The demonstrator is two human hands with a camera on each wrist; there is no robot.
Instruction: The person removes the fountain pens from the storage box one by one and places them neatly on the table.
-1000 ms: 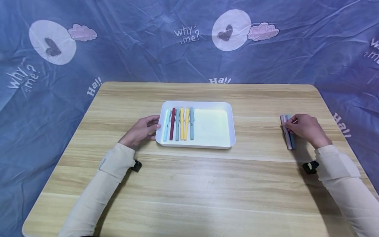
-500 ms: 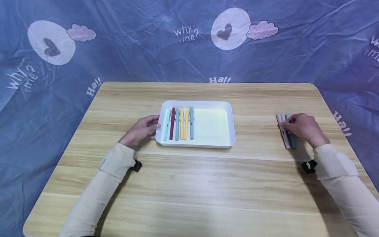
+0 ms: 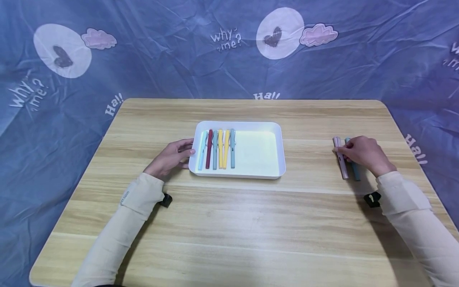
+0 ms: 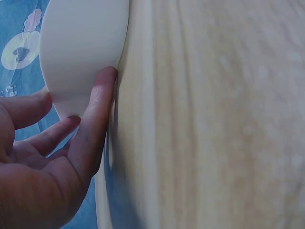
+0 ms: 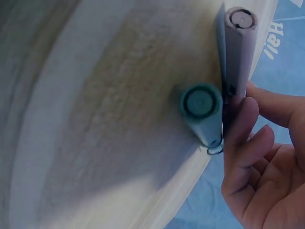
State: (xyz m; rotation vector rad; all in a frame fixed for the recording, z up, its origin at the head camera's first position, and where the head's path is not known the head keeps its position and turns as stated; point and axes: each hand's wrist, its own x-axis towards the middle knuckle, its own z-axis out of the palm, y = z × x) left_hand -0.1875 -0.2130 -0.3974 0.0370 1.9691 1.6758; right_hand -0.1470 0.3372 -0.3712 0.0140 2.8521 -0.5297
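Observation:
In the head view, my right hand (image 3: 363,153) pinches a lilac pen (image 3: 343,168) between thumb and fingers at the table's right side. The right wrist view shows the lilac pen (image 5: 240,55) end-on above the fingertips. A teal pen (image 3: 355,172) lies just right of it, partly under the hand; its round end (image 5: 200,102) faces the right wrist camera. My left hand (image 3: 168,159) rests against the left side of a white tray (image 3: 256,155), thumb tip at the rim. Extended fingers (image 4: 90,124) touch the tray's outer wall in the left wrist view.
Several capped pens stand in a row in the tray's left half: light blue (image 3: 202,153), dark red (image 3: 208,153), grey-blue (image 3: 215,153), two yellow (image 3: 220,153) and another grey-blue (image 3: 232,153). A blue printed cloth (image 3: 161,52) hangs behind the wooden table (image 3: 229,231).
The lilac pen has shifted left with my right hand, so a gap now shows between it and the teal pen. My left hand and the tray stay in place.

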